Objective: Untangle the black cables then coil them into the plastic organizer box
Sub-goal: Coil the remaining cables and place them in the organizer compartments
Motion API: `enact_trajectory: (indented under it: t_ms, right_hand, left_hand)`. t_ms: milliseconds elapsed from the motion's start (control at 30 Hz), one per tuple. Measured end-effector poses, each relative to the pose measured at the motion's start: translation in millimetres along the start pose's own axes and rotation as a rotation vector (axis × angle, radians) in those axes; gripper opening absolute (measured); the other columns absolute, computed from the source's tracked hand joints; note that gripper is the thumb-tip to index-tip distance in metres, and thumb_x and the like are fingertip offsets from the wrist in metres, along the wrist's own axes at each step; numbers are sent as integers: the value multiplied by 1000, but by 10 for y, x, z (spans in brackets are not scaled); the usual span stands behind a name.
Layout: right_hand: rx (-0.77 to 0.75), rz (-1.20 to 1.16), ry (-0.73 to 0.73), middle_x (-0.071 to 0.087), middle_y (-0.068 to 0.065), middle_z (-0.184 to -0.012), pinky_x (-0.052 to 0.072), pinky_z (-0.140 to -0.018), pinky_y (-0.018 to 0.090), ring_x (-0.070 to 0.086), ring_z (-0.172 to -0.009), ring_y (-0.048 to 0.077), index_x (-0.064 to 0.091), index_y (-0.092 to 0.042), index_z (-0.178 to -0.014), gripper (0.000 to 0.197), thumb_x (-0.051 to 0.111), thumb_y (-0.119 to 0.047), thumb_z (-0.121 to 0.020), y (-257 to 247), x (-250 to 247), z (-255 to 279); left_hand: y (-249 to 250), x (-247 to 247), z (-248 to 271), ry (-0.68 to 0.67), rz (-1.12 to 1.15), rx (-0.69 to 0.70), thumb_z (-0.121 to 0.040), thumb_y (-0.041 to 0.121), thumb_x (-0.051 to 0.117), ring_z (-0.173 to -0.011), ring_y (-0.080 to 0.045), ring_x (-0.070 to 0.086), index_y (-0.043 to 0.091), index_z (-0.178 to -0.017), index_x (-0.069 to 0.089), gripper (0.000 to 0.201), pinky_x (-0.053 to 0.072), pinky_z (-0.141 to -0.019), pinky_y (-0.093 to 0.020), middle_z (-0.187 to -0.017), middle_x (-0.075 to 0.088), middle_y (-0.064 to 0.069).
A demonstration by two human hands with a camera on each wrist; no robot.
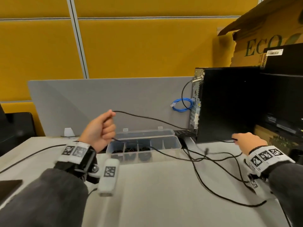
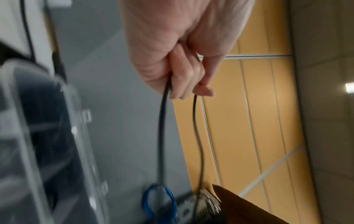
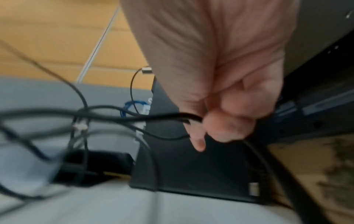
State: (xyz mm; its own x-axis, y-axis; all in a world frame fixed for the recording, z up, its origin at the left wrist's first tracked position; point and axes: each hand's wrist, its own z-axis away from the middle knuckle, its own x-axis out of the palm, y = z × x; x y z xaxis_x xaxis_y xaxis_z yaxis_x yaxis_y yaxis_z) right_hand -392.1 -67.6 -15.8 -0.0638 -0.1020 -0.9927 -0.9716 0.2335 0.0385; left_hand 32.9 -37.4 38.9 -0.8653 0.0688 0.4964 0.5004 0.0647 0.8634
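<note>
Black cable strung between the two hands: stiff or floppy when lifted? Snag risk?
Likely floppy: the black cable sags between the left hand and right hand. Probably light, since a pinch holds it. It may snag, because loose loops cross on the table.

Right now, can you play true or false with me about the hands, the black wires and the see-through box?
1. The left hand grips a black cable up in the air. True.
2. The right hand is flat on the table, holding nothing. False: it pinches a black cable beside the black computer tower.
3. The plastic organizer box stands open with coiled black cables in some compartments. True.
4. Every compartment of the box is full. False: the right-hand ones look empty.
5. The blue cable lies coiled inside the box. False: it hangs by the back of the tower.
</note>
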Motion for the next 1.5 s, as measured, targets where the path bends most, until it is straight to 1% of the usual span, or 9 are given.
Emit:
enact_trajectory:
  t_ms: [200,400,567,733,900,1000,1167,1300,1500]
  right_hand:
    - [41,324,-84,48,6,-134,45,-89,31,55,-115,23,40,-19,-136,42,41,-19,-95,-18,-11,86]
    - [-615,-513,53,30,-12,-127,51,-77,22,57,-84,5,5,-40,-146,90,68,-34,-81,-1030,-618,446]
    - [-815,-785,-482,64,-2,-79,53,-65,25,65,-64,11,61,-21,-87,30,40,-41,-95,-1331,-774,639]
    - [-408,-1050,21,38,-1,-55,33,-44,20,34,-43,10,51,-14,-70,44,41,-50,-92,-875,-707,300]
    - [-215,-782,687,46,6,-54,35,-59,27,45,-54,22,48,-11,-61,38,59,-34,-88,-362,-622,130]
    - [-136,-519,675,55,4,-71,35,-55,27,50,-65,22,58,-16,-80,33,48,-45,-92,-512,-637,159]
    - [-707,-774,380,58,-10,-115,41,-96,36,52,-110,6,43,-32,-133,59,24,-64,-87,-1310,-833,730]
    - [-864,-947,-70,54,-8,-62,46,-57,18,53,-54,1,55,-20,-101,29,36,-40,-96,-1632,-861,976]
    - [-398,-925,514,42,-3,-61,33,-52,23,42,-55,7,47,-17,-70,34,34,-31,-98,-1042,-844,421]
  left_hand:
    - [343,-165,80,97,-277,90,-98,32,38,-31,-2,17,18,-91,59,27,10,-30,-15,-42,22,11]
    - [174,496,293,-173,-650,81,-96,32,43,-41,-6,15,17,-93,66,28,10,-36,-18,-52,19,7]
    - [131,654,385,-295,-806,113,-89,33,53,-45,-10,17,18,-86,69,23,14,-39,-20,-54,21,5]
    - [150,232,332,-175,-943,85,-88,27,57,-45,-9,24,11,-83,65,19,26,-40,-15,-45,30,10]
    - [49,-125,221,-71,-1084,70,-93,23,51,-49,-9,33,14,-81,68,23,40,-48,-13,-53,37,5]
    - [-38,33,209,-83,-1125,215,-94,24,50,-48,-3,36,16,-81,68,24,38,-55,-17,-50,45,13]
    - [-158,617,257,-197,-1063,541,-93,18,52,-62,3,51,17,-83,66,17,38,-61,-8,-66,61,16]
    - [-185,750,298,-280,-1048,645,-91,21,55,-65,0,53,24,-82,65,13,42,-64,-16,-68,61,13]
    - [-53,210,244,-115,-1226,489,-96,25,45,-46,-5,33,21,-80,61,22,33,-52,-22,-49,41,11]
